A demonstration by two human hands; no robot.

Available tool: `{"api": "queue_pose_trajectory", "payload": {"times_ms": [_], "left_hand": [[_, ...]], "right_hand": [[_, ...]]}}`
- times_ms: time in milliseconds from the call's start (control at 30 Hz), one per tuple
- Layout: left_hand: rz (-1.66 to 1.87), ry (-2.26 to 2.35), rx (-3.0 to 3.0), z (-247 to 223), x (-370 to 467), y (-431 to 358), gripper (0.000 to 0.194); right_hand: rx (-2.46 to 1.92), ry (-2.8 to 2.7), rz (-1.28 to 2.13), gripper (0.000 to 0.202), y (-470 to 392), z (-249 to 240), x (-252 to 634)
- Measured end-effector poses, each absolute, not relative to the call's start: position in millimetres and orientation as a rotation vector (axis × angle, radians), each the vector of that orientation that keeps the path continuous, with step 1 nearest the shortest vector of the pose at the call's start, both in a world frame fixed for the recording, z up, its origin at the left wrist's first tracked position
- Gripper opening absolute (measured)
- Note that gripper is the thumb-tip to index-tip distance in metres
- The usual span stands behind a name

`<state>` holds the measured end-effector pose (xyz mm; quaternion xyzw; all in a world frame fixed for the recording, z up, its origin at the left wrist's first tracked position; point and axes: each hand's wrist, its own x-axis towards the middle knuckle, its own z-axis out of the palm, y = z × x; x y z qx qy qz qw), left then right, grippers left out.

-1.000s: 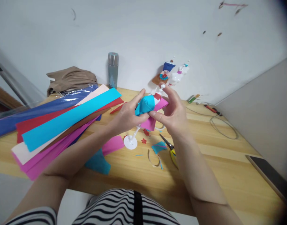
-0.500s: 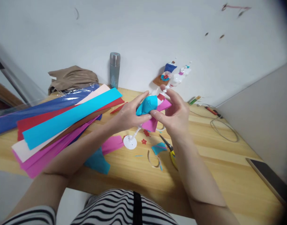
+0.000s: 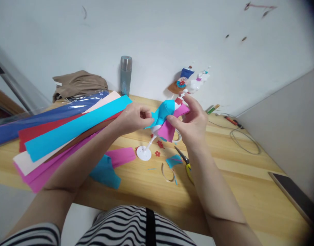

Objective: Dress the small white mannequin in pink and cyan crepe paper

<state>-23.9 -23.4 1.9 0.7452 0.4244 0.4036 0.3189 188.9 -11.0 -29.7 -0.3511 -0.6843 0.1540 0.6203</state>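
Note:
A small white mannequin on a round white base (image 3: pixel 144 153) leans to the right, wrapped in blue paper (image 3: pixel 164 110) and pink paper (image 3: pixel 167 129). A red piece (image 3: pixel 178 101) sits near its neck. My left hand (image 3: pixel 138 118) pinches the left end of the blue paper. With thumb and fingers on either side, my right hand (image 3: pixel 194 119) grips the mannequin's upper part, the thumb pressing where blue and pink meet. Red paper flowers (image 3: pixel 157 153) and a blue scrap (image 3: pixel 173 161) lie below, beside yellow-handled scissors (image 3: pixel 188 167).
Long coloured paper strips (image 3: pixel 77 128) cover the table's left side, beside a brown cloth (image 3: pixel 81 85). A flask (image 3: pixel 126 76) and two more small mannequins (image 3: pixel 181 82) stand near the wall. A cable (image 3: pixel 245 147) and a phone (image 3: pixel 290 194) lie at right.
My left hand has moved left off the mannequin's body and closed on the blue paper's end, which is drawn outward. My right hand stays at the mannequin's upper part.

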Motion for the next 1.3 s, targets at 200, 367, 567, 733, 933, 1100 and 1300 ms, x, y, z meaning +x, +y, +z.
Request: {"api": "queue_pose_trajectory", "payload": {"times_ms": [200, 367, 567, 733, 933, 1100, 1300], "left_hand": [[1.029, 1.127, 1.996, 8, -20, -32, 0.016], [0.953, 1.056, 2.019, 5, -23, -31, 0.015], [1.030, 1.126, 2.256, -2, -22, -32, 0.032], [1.302, 1.343, 2.353, -15, -8, -34, 0.003], [1.420, 1.402, 2.263, -22, 0, -36, 0.005], [1.383, 1.405, 2.333, -32, 3, -32, 0.013], [1.389, 1.551, 2.581, -42, 4, -30, 0.018]], "right_hand": [[-0.809, -1.560, 0.355, 0.063, -12, -29, 186], [-0.800, -1.544, 0.339, 0.064, -8, -32, 188], [-0.785, -1.524, 0.342, 0.062, -1, -33, 197], [-0.791, -1.460, 0.412, 0.061, 1, -33, 201], [-0.820, -1.352, 0.470, 0.041, -3, -28, 195], [-0.850, -1.336, 0.491, 0.022, -10, -22, 189], [-0.853, -1.303, 0.529, 0.020, -11, -21, 187]]}}
